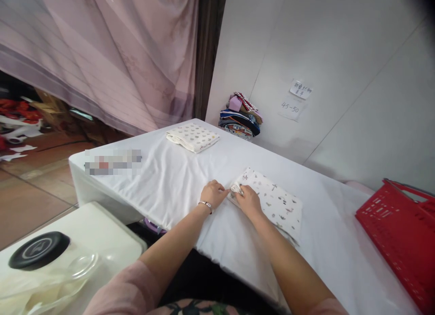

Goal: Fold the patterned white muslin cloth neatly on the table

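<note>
Printed cloth point(280, 197), folded flat on the white-covered table point(326, 210), between a second folded cloth point(192, 137) and the red basket point(394, 233). Right hand point(249, 201): thumb and fingers apparently closed on a bunched fold point(235, 187) at the left edge of the printed cloth. Left hand point(212, 195): fingertips just beside the same fold; clamped or merely touching, cannot tell. Probable handling: light, soft and limp, with little slip and no fragility, but readily creased or unfolded at the loose layers. Best hold, by judgement: opposite corners of one edge, all layers pinched together, gentle support beneath the middle.
</note>
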Tool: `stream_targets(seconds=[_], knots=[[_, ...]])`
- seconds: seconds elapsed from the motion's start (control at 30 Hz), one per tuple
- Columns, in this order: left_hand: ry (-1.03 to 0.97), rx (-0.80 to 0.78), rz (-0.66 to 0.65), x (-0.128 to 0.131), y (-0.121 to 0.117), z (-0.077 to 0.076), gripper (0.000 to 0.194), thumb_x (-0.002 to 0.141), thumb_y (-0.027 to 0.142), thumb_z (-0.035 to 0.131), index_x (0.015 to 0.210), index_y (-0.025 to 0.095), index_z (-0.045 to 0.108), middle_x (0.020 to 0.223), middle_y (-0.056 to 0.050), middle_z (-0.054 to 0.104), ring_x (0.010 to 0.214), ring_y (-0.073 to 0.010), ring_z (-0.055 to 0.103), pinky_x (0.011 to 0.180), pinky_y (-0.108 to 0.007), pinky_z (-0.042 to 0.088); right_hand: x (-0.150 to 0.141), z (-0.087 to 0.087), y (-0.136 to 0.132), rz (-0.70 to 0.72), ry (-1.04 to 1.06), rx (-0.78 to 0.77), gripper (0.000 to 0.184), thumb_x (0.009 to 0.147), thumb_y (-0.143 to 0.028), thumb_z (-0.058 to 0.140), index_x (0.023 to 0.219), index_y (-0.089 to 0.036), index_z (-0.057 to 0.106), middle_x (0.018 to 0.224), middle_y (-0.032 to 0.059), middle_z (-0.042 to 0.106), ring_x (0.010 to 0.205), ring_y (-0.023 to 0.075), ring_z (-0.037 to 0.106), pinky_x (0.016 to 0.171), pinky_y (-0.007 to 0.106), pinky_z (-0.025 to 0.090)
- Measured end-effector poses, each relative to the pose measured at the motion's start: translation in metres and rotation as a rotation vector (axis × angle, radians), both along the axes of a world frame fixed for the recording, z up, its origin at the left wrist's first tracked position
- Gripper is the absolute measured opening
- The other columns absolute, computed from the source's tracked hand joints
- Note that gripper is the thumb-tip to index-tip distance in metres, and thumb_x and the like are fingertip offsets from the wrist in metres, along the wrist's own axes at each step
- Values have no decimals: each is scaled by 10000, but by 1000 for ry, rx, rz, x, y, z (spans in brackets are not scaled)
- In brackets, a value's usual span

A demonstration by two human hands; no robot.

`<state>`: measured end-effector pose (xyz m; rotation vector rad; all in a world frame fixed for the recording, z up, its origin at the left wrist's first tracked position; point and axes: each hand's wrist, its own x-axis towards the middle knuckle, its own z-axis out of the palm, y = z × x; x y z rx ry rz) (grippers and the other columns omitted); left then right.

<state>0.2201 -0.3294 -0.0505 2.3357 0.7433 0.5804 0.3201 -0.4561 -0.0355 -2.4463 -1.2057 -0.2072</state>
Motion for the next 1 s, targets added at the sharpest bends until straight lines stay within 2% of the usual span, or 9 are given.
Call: stream_targets(seconds=[0.13, 0.27, 0.4, 0.5, 0.6, 0.73, 0.8, 0.9, 1.0], knots=[[154, 184, -69, 2, -8, 1, 288, 733, 464, 564, 685, 196, 658, 847, -64, 600, 906, -221, 534, 805, -332, 369, -2, 2, 0, -11, 6, -2, 85, 805, -250, 498, 763, -193, 546, 832, 13, 584, 798, 141, 521, 664, 232, 321], [162, 115, -70, 7, -12, 2, 170, 717, 356, 578, 690, 193, 617, 846, -50, 603, 874, -209, 546, 763, -312, 378, -3, 3, 0, -21, 16, -7, 95, 809, -261, 498, 768, -195, 552, 842, 13, 586, 797, 140, 523, 653, 230, 319], [86, -80, -65, 9, -12, 2, 69, 720, 254, 545, 696, 193, 566, 704, -3, 596, 677, -138, 548, 619, -239, 378, -3, 3, 0, -28, 18, -11, 94, 815, -271, 499, 791, -199, 555, 857, 13, 586, 816, 146, 527, 661, 232, 330], [1, -250, -46, 12, -10, -1, 61, 710, 236, 538, 667, 194, 526, 601, 27, 565, 579, -116, 525, 543, -218, 361, -6, 3, 0, -17, -8, -24, 78, 816, -254, 499, 820, -196, 550, 884, 25, 581, 863, 159, 523, 684, 236, 343], [-150, -446, -71, 15, -9, -6, 50, 674, 168, 541, 689, 191, 499, 581, 39, 572, 559, -110, 545, 543, -212, 385, -13, 4, 0, 7, -60, -61, 93, 806, -273, 522, 847, -191, 540, 899, 47, 569, 893, 182, 511, 701, 251, 355], [-387, -781, -201, 19, -7, -11, 190, 657, 131, 529, 833, 186, 483, 574, 50, 588, 533, -111, 567, 577, -233, 442, -18, 5, 0, 12, -112, -99, 223, 779, -367, 565, 897, -182, 525, 927, 75, 554, 884, 205, 501, 688, 271, 360], [-448, -878, -249, 19, -6, -10, 243, 653, 116, 515, 885, 180, 481, 624, 36, 616, 574, -116, 592, 625, -252, 465, -15, 6, 1, -6, -108, -84, 202, 783, -352, 557, 890, -184, 525, 915, 70, 558, 862, 195, 504, 663, 259, 348], [-438, -791, -185, 17, -3, -10, 260, 669, 89, 468, 911, 176, 505, 742, -2, 656, 675, -127, 618, 689, -268, 469, -4, 9, 1, -32, -33, -27, 84, 780, -279, 533, 783, -195, 527, 836, 31, 566, 773, 158, 501, 613, 233, 311], [-291, -488, -8, 13, 2, -9, 257, 711, 104, 453, 933, 191, 548, 823, -15, 668, 751, -137, 609, 718, -271, 457, 6, 14, -1, -71, 83, 43, 144, 760, -307, 522, 673, -195, 495, 698, -11, 533, 636, 126, 450, 554, 220, 272]])
